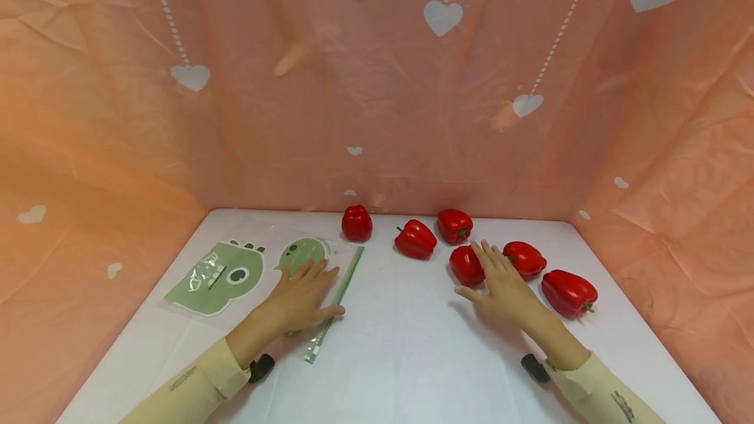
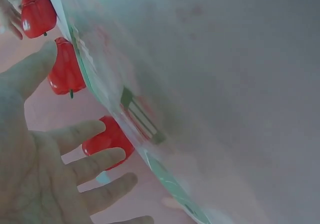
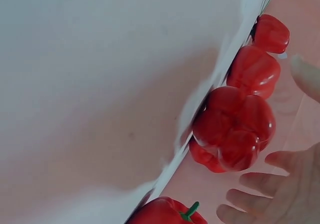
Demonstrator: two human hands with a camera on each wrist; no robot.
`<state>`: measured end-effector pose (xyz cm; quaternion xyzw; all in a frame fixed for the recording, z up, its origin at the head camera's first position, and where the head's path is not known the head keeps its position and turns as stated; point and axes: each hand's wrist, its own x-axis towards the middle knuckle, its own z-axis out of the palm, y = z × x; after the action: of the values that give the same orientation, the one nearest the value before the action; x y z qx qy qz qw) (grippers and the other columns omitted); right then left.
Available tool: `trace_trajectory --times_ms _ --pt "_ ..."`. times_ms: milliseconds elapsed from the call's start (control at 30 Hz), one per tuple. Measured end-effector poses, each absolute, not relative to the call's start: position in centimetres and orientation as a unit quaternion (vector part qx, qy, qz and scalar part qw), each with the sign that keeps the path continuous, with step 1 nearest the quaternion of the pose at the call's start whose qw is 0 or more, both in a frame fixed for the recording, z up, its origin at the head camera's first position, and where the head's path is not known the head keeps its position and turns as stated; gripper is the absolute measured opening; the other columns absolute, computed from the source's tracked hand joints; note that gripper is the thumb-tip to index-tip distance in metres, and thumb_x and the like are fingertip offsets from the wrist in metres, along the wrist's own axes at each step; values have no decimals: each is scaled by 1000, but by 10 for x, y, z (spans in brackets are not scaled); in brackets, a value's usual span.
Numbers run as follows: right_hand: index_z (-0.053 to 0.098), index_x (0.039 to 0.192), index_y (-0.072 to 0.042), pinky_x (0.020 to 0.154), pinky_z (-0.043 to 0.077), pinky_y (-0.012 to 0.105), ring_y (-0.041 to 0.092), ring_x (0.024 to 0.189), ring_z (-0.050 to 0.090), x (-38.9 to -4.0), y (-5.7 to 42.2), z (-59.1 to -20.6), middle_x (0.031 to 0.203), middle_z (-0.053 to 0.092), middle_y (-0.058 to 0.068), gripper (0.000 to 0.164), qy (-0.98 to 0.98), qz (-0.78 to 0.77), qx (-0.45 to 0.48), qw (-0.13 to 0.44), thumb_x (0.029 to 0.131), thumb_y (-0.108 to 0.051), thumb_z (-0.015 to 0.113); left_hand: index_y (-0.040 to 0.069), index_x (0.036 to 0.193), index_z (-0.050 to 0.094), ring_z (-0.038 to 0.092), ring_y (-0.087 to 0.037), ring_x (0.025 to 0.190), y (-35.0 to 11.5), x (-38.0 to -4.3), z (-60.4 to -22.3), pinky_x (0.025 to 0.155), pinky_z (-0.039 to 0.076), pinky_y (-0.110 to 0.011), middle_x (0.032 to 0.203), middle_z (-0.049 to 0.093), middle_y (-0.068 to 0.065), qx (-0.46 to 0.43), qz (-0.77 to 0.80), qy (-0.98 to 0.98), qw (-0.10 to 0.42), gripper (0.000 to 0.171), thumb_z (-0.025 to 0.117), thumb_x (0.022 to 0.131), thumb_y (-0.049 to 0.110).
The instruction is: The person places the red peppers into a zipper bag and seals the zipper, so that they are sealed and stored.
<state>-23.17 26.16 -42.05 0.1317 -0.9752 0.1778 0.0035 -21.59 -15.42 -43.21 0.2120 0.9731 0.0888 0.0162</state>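
Printed bag (image 1: 253, 270) partly behind left hand (image 1: 303, 294), pepper (image 1: 464, 265) partly behind right hand (image 1: 502, 284)

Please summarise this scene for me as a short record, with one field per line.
Surface: white tabletop
Packaging: clear plastic zip bag with green cartoon dinosaur print, lying flat on the left
Produce: six red bell peppers, along the back and right
Left hand: fingers spread, over the bag, gripping nothing
Right hand: fingers spread, beside the peppers, gripping nothing
Backdrop: orange-pink cloth with pale hearts
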Motion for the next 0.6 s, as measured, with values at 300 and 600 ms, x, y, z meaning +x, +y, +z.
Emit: trace_trajectory --times_ms 300,600 --pt "17 170 -5 107 43 75 56 154 27 -238 257 -417 170 27 30 111 -969 231 84 -25 92 -51 82 3 153 56 42 -49 150 -147 -219 -426 120 30 -72 160 49 -26 224 96 969 43 75 77 96 48" --pt "19 167 2 99 50 71 58 145 42 -246 258 -419 161 40 35 114 -970 238 46 -27 90 -50 84 4 149 60 53 -47 141 -146 -220 -425 111 44 -67 154 56 -23 219 92 970 49 69 79 95 41"
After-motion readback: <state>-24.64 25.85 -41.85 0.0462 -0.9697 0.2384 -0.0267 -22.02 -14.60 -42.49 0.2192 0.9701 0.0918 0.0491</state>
